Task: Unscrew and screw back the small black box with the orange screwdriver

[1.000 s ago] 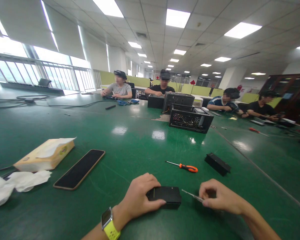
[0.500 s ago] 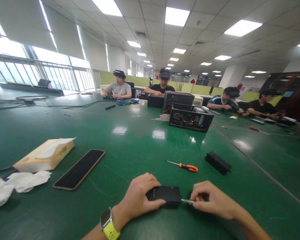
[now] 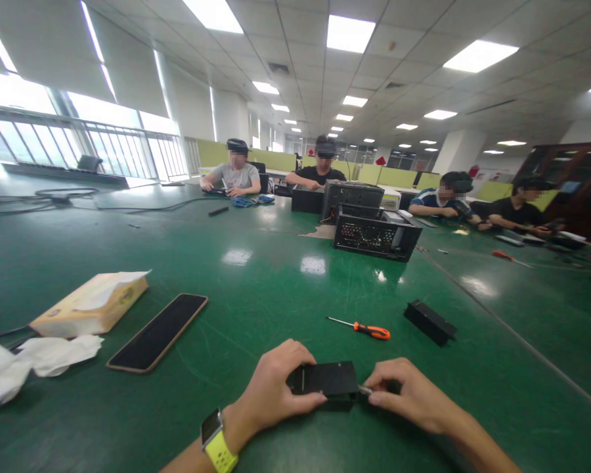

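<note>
My left hand (image 3: 282, 381), with a watch on its wrist, grips a small black rectangular box (image 3: 331, 379) from its left end, thumb in front and fingers behind. Under the top face, a gap shows along the box's front right edge. At that right end, my right hand (image 3: 408, 394) pinches a small silvery metal piece (image 3: 365, 389) between thumb and fingertips. Its tip meets or nearly meets the box; its exact kind is too small to make out. Beyond the hands lie an orange-and-black screwdriver (image 3: 372, 330) and a second black case part (image 3: 429, 322).
A phone (image 3: 158, 333), a tissue pack (image 3: 91, 305) and crumpled tissues (image 3: 54, 355) lie on the left of the green table (image 3: 256, 295). Open black computer cases (image 3: 377, 233) stand farther back. Several people sit around the far side. Cables (image 3: 64, 196) run at far left.
My right hand has moved slightly left, bringing the metal piece closer in to the box's end. The box's top now looks a little raised at the right, with a gap below it.
</note>
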`<state>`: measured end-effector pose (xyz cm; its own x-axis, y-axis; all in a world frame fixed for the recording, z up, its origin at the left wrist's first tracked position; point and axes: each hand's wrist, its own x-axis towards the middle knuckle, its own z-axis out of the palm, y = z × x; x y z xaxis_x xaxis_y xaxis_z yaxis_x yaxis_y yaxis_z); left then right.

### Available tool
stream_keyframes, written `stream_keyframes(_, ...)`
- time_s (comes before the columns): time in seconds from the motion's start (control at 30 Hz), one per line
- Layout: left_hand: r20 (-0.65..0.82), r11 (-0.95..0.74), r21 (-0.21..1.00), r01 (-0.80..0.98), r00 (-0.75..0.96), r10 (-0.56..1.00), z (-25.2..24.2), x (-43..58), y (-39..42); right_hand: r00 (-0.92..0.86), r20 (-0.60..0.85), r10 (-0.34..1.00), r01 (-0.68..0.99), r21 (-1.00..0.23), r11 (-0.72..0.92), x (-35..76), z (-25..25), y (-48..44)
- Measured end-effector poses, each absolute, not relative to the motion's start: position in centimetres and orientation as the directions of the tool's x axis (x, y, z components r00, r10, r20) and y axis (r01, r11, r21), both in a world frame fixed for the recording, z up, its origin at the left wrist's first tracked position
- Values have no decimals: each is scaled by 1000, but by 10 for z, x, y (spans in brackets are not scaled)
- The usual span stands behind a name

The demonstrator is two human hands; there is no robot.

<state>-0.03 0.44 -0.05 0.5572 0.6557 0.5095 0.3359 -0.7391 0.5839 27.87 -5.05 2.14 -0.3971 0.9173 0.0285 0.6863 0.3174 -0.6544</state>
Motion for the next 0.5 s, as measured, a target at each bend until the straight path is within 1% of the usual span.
stream_keyframes(0.13, 536, -744, 598, 297, 541, 647, 2, -1, 4, -400, 56, 915, 691, -637, 341, 275, 21, -52)
stream_keyframes(0.27, 545, -758, 589, 282, 553, 630, 5, -2, 4, -384, 10, 923, 699, -650, 297, 286, 23, -50)
stream_keyframes(0.37, 521, -753, 580, 311, 569, 636, 5, -2, 4, -351, -23, 936, 705, -665, 248, 303, 20, -45)
stream_keyframes(0.43, 500, -747, 575, 335, 578, 644, 4, -2, 5, -327, -51, 944, 735, -641, 220, 311, 17, -41)
stream_keyframes(0.5, 484, -740, 576, 348, 585, 651, 3, -2, 5, -317, -77, 945, 777, -592, 213, 312, 14, -40)
